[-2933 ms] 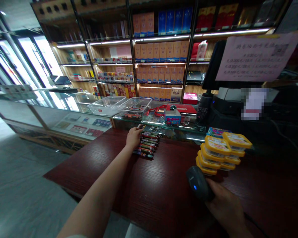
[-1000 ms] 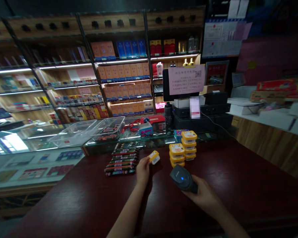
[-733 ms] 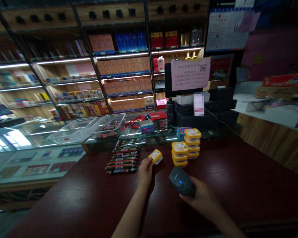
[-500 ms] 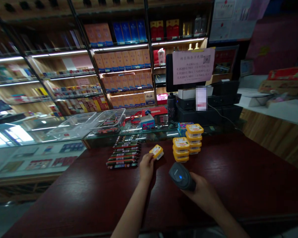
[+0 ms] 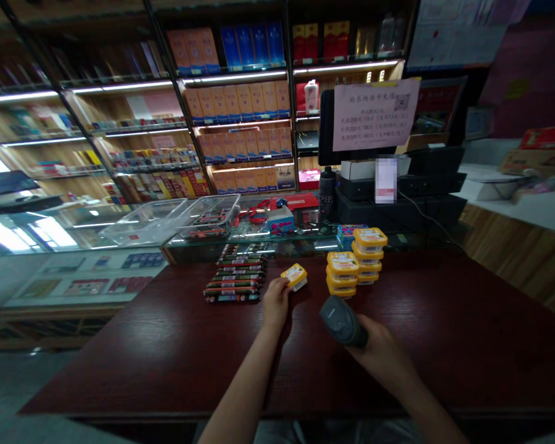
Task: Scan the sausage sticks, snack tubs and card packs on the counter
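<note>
The left hand (image 5: pixel 276 302) pinches a tub (image 5: pixel 296 277) at its near-left corner. The right hand (image 5: pixel 385 350) grips a scanner (image 5: pixel 341 320).

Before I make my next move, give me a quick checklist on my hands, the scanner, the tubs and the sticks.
1. Left hand holding the single tub: ok, by its near left end.
2. Right hand gripping the scanner: ok.
3. Scanner aimed at the tub's label: cannot tell.
4. Front stack and back stack standing: ok.
5. Sticks apart from the single tub: ok, a gap shows.
</note>
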A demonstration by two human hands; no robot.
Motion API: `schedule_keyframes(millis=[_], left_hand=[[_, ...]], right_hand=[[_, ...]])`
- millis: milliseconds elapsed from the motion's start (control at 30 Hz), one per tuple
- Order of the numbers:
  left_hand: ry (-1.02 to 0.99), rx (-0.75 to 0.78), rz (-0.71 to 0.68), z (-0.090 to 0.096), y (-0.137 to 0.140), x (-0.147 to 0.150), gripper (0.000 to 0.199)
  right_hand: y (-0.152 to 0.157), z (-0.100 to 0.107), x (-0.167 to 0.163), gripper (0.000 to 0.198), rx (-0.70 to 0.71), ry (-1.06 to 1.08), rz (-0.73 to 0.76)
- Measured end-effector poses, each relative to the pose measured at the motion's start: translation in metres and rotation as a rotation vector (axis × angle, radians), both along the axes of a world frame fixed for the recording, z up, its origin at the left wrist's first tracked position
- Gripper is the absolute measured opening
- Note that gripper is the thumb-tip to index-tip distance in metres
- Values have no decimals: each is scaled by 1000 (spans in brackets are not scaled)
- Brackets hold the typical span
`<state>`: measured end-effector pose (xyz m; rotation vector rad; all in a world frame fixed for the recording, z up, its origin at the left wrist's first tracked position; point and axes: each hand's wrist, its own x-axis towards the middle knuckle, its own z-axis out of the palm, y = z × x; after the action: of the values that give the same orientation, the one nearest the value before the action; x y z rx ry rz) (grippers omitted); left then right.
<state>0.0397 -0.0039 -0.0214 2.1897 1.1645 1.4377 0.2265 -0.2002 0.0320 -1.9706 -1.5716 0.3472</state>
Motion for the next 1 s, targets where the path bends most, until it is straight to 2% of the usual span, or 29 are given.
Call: schedule_keyframes(millis=[167,300,367,467,633,800,1000], left_hand=[[182,-20,45,11,1,-6,25],[418,-30,259,25,-2,-7,27],[516,-4,325,30,-3,-5,25],[624,47,282,35,1,-1,21],[731,47,237,39,31,-4,24],[783,29,264,46,63,-10,24],[845,56,279,55,81,-5,27]], right_hand=[[4,0,13,17,-93,-180,-15],[5,-12,22,13,-60,-300,13],[6,-24,27,20,-4,-362,25],[8,-44,34,28,104,-440,60],[12,-68,43,34,162,-439,114],[15,-77,44,36,189,-452,142],[16,-76,39,39,219,-520,108]])
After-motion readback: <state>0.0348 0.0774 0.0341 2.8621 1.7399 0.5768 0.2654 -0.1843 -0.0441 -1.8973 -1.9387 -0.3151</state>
